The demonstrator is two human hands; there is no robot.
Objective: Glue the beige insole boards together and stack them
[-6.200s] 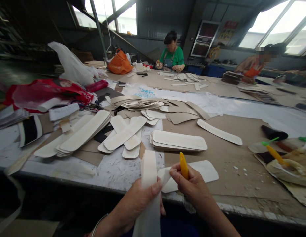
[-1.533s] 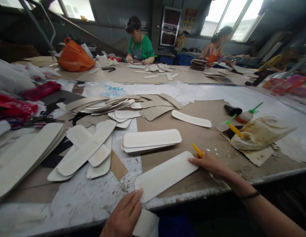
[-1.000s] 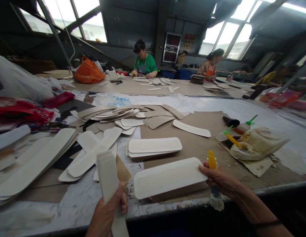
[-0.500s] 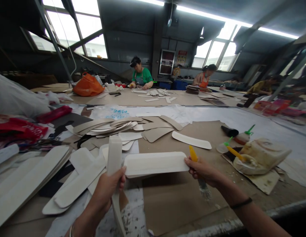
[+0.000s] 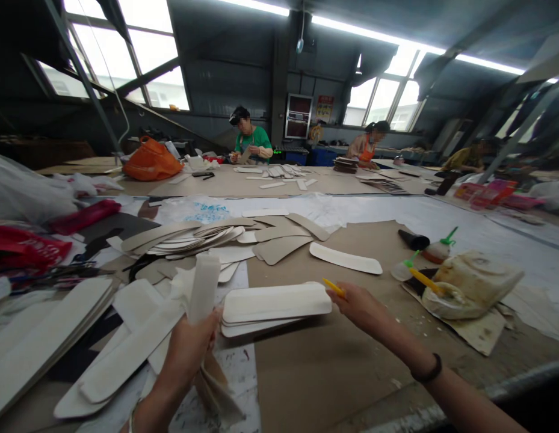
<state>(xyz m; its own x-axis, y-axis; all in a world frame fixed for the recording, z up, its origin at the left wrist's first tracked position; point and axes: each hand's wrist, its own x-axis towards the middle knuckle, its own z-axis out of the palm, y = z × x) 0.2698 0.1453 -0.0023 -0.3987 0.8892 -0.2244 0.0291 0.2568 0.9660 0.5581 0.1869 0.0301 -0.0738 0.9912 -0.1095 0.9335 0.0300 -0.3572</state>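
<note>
My left hand [image 5: 193,343] is closed around a folded white strip [image 5: 205,288], which stands up above the fist. Below that fist hangs a crumpled beige piece [image 5: 218,394]. At the right end of a small stack of long white rounded panels [image 5: 277,304] is my right hand [image 5: 358,307], closed on a brush by its yellow handle [image 5: 334,287]. The brush's bristles are hidden from this angle. Whether the right fingertips touch the top panel, I cannot tell. One curved white panel [image 5: 346,258] lies apart on the brown board [image 5: 306,385].
Loose white panels [image 5: 135,343] cover the left side, with a pile of curved pieces [image 5: 193,237] behind. At right stand a stained cut-open jug [image 5: 478,282] holding another yellow handle, and green-tipped bottles [image 5: 441,248]. Co-workers, one in green [image 5: 256,144], sit across the tables.
The white panel has come down and left, and more panels show beneath it. My right hand has turned, tilting the brush handle leftward. The strip in my left hand leans more.
</note>
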